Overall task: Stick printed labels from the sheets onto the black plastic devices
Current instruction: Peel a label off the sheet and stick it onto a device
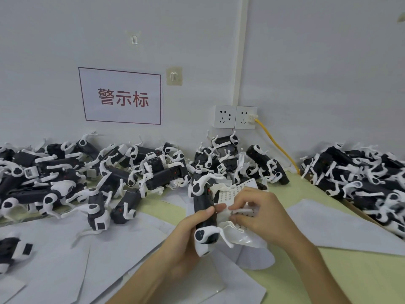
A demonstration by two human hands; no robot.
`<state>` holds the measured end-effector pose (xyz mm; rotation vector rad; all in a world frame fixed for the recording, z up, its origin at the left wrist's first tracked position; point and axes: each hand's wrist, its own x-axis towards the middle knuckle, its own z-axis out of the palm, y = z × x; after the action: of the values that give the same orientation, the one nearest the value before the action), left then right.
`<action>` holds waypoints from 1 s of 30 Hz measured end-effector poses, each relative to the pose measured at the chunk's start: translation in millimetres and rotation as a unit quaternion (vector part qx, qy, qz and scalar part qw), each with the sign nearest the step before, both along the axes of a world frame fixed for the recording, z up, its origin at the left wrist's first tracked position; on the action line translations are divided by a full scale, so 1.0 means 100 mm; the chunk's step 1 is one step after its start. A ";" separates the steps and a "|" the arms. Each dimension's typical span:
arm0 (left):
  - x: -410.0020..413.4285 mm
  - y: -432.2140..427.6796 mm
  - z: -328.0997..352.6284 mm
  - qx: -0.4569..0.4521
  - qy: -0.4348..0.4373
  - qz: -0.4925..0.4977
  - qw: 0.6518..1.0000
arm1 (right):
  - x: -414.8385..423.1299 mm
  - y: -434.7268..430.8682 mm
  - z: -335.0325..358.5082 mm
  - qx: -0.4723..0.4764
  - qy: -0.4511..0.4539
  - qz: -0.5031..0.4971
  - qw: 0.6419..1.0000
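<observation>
My left hand (pixel 188 235) grips a black plastic device (pixel 202 205) with white caps and hooks, held lengthwise above the table. My right hand (pixel 256 213) pinches a crumpled label sheet (pixel 241 216) printed with small text, pressed against the device's right side. The thumb of my left hand touches the sheet's edge. Whether a single label is peeled free is hidden by the fingers.
Heaps of black-and-white devices (pixel 76 172) line the wall at left and centre, another heap (pixel 361 183) fills a box at right. Blank backing sheets (pixel 65 260) litter the green table (pixel 350 281). A yellow cable (pixel 278 148) runs from the wall sockets (pixel 235 117).
</observation>
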<state>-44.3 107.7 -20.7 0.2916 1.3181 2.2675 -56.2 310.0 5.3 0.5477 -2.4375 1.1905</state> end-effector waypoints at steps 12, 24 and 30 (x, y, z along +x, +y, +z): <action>-0.01 0.01 0.00 -0.023 0.014 0.004 1.000 | 0.00 0.02 0.01 -0.013 -0.016 -0.024 1.000; 0.00 0.02 0.00 -0.023 0.000 0.006 1.000 | -0.02 0.00 -0.05 0.007 0.057 -0.006 0.998; -0.03 0.03 -0.02 -0.007 -0.021 0.016 1.000 | 0.00 -0.02 -0.04 0.027 0.063 0.016 0.998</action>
<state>-46.9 110.9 -22.6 0.2181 1.3251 2.2781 -55.8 308.2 1.5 0.6583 -2.3691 1.0711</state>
